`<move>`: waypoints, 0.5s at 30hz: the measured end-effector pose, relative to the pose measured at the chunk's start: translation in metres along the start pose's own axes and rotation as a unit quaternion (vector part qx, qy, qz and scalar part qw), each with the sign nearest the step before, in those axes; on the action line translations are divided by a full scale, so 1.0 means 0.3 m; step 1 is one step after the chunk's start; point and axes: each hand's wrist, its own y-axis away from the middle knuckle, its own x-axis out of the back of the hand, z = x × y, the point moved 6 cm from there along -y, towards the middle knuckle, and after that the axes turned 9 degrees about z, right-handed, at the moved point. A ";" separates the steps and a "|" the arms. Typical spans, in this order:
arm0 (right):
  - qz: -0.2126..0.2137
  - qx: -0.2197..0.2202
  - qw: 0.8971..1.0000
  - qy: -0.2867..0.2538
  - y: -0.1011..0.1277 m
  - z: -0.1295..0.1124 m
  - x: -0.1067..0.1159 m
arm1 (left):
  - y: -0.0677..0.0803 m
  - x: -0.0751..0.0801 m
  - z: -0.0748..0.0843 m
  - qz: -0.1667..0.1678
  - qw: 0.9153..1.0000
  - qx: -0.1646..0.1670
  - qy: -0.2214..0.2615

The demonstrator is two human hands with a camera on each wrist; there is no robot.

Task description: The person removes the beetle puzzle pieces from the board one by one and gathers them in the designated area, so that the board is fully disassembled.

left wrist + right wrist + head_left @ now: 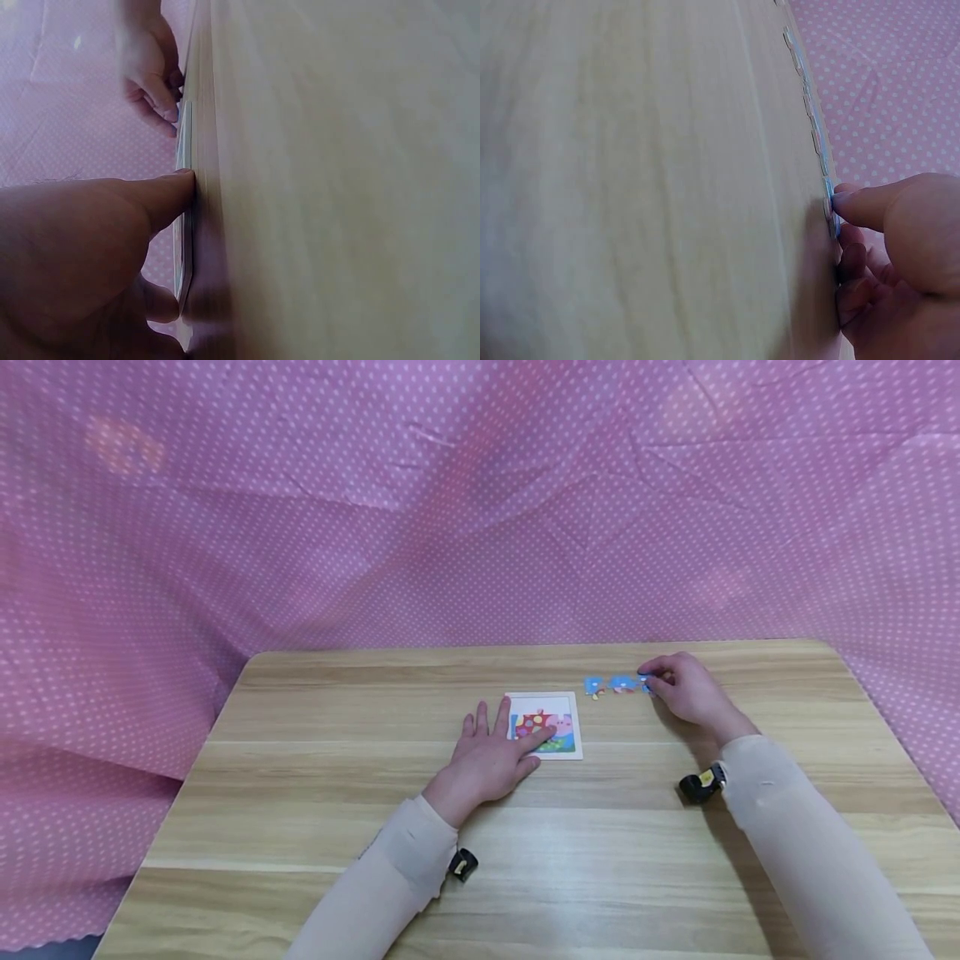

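Observation:
A square jigsaw puzzle with a white frame (579,727) lies on the table. Its lower part shows a pink pig and a red dotted shape; the top part is plain white. My left hand (487,764) rests across its left side with fingers spread and straight, the index finger over the picture. In the left wrist view the thumb (169,196) is at the frame's edge. To the right, my right hand (686,692) pinches a blue puzzle piece (828,201) between thumb and fingers, close over the table. Beside it lie two blue puzzle pieces (622,682) in a row.
The wooden table (315,777) has its back edge just behind the loose pieces. A pink dotted cloth (465,527) hangs behind and to the sides. Black wrist cameras (701,785) stick out beneath both sleeves.

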 end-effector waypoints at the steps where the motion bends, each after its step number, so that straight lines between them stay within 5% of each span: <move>1: 0.002 0.003 1.000 0.001 0.000 -0.001 0.000 | 0.001 -0.001 0.001 -0.001 1.000 0.000 0.001; 15: 0.016 0.015 1.000 0.007 0.007 -0.003 0.007 | 0.012 0.000 0.007 0.007 1.000 0.000 0.000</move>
